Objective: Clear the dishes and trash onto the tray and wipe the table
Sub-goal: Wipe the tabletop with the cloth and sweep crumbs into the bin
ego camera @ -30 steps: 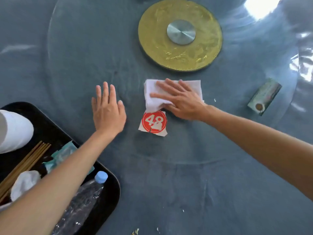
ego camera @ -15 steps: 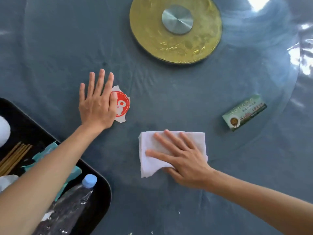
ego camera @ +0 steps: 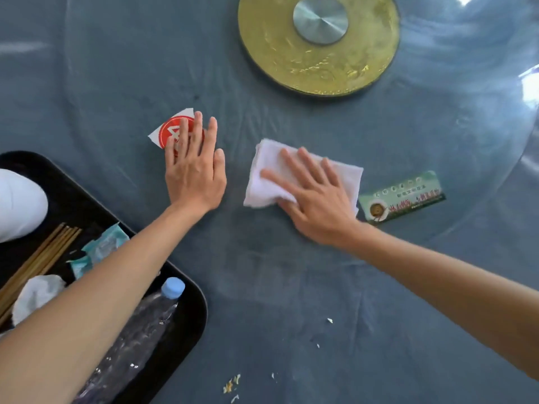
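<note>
Shifted upward, white cloth (ego camera: 347,176) lies under flat right fingers (ego camera: 294,167); left fingers (ego camera: 198,132) flat on sticker (ego camera: 170,131).

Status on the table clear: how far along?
Mostly cleared: chopsticks, bottle, wrappers and a white dish sit on the tray. In hand: right hand presses the white cloth flat, left hand rests on the red sticker. Left: sticker, green card, crumbs.
</note>
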Motion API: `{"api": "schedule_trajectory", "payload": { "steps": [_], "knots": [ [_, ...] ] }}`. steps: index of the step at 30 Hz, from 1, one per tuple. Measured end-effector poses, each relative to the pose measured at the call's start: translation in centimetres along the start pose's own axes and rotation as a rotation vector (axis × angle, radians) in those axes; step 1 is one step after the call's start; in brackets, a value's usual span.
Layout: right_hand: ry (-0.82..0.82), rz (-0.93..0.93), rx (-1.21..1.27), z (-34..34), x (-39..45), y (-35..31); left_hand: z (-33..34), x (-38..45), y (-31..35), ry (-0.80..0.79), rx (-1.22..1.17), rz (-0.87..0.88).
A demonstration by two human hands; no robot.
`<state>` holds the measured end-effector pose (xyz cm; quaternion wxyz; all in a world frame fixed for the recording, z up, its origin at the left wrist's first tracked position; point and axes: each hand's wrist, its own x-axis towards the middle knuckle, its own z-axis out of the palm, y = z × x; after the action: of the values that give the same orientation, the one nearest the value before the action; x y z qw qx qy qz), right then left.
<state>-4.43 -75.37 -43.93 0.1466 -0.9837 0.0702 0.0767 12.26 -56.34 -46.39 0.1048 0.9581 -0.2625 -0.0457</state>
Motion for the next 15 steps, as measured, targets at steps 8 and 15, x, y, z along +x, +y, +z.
{"api": "schedule_trajectory", "payload": {
  "steps": [8, 15],
  "knots": [
    [-0.094, -0.329, -0.029, -2.2, 2.1, 4.6, -1.7, 0.1, 1.5, -0.043, -0.047, -0.103],
    [0.046, 0.34, 0.057, -6.0, 11.4, 7.7, 1.2, -4.3, 8.0, -0.008, -0.068, -0.142]
  ]
}}
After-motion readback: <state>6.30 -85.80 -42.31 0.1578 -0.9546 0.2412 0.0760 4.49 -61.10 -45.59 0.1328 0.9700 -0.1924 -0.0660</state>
